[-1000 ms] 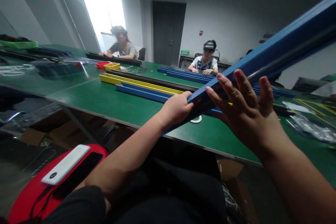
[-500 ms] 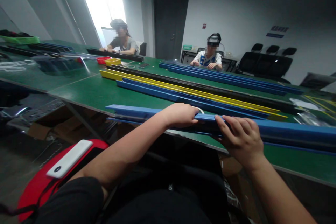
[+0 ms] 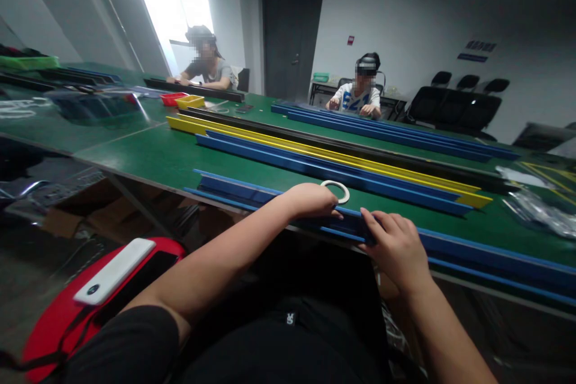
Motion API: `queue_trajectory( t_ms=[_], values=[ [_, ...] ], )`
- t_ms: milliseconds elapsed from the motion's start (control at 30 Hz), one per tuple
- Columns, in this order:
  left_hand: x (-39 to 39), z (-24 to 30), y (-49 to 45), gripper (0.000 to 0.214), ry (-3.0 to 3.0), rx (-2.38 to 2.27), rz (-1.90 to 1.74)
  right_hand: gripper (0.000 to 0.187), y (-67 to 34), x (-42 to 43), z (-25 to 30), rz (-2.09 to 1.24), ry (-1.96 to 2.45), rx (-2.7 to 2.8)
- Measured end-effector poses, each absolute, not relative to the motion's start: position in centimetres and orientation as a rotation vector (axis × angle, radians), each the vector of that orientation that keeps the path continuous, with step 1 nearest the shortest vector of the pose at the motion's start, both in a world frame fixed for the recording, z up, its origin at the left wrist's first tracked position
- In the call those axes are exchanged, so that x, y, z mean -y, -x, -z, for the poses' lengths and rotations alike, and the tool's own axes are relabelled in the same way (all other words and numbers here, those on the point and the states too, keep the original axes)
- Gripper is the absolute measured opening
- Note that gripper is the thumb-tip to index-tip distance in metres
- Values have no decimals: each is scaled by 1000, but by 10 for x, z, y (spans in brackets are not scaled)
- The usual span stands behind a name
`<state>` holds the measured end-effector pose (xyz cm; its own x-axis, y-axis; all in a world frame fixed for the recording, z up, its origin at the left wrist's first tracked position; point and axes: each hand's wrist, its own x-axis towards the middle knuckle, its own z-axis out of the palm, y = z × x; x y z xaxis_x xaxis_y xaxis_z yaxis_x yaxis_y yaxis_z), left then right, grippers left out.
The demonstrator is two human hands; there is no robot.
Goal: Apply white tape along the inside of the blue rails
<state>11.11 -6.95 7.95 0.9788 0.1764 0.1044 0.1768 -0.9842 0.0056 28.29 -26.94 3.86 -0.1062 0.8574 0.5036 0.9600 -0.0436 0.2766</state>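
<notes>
A long blue channel strip (image 3: 486,255) lies along the near table edge, its hollow side showing. My left hand (image 3: 315,199) is closed over its far rim, fingers bent down. Right beside those fingers is a thin white ring (image 3: 345,193), which looks like a roll of tape; whether the left hand also holds it I cannot tell. My right hand (image 3: 398,246) grips the same strip a little to the right, thumb and fingers closed around the rim. A short gap of strip shows between the two hands.
Beyond lie more blue strips (image 3: 288,159), a yellow strip (image 3: 180,125) and black strips (image 3: 486,179). Red (image 3: 173,99) and yellow (image 3: 191,102) trays stand farther back. Two people sit across the table. A white power bank (image 3: 114,270) rests on a red stool (image 3: 49,324) at my left.
The blue strip has turned, so its hollow side now shows instead of its smooth face. My right hand has shifted slightly left, and more of the white ring is visible.
</notes>
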Motion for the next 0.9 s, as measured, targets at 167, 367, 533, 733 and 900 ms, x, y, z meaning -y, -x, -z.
queue_trajectory(
  t_ms=[167,367,533,733,900],
  values=[
    [68,-64,-117,46,3086,210,224,68,-290,264,-26,765,1977,2059],
    [62,-53,-121,46,3058,159,263,66,-295,258,-21,731,1954,2083],
    [63,-55,-119,45,3113,177,307,65,-297,256,-23,691,1946,2086],
    [68,-59,-87,64,3191,323,260,71,-311,261,-23,590,1994,2065],
    [66,-52,-60,74,3117,522,248,72,-352,282,-21,464,2099,2014]
  ],
)
